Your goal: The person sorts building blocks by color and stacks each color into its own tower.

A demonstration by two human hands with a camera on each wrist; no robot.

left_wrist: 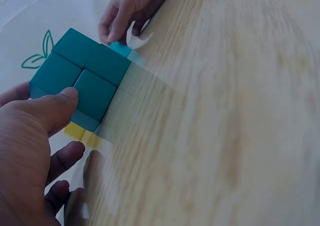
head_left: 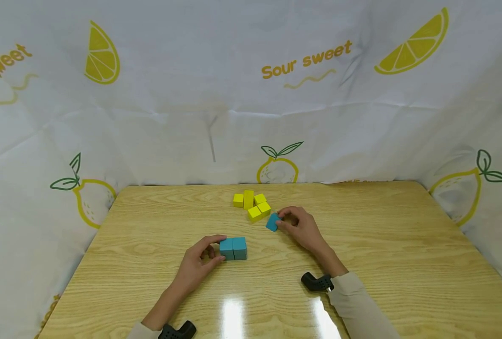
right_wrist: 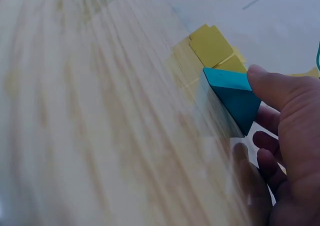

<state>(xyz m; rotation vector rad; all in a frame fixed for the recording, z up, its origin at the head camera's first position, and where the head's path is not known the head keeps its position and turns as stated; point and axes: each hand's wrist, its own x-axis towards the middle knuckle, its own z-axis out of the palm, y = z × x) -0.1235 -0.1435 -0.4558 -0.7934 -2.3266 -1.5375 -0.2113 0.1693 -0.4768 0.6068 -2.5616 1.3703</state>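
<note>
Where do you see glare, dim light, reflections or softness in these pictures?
Head view: brightly lit, with two white glare patches on the near part of the wooden table; left wrist view: dimmer, with the blue cubes looking darker than in the head view; right wrist view: also dim, the blue wedge mirrored in the tabletop, the wood grain soft.

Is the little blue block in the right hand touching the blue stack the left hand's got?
Apart. The head view shows it: bare tabletop lies between the little blue block and the blue stack.
</note>
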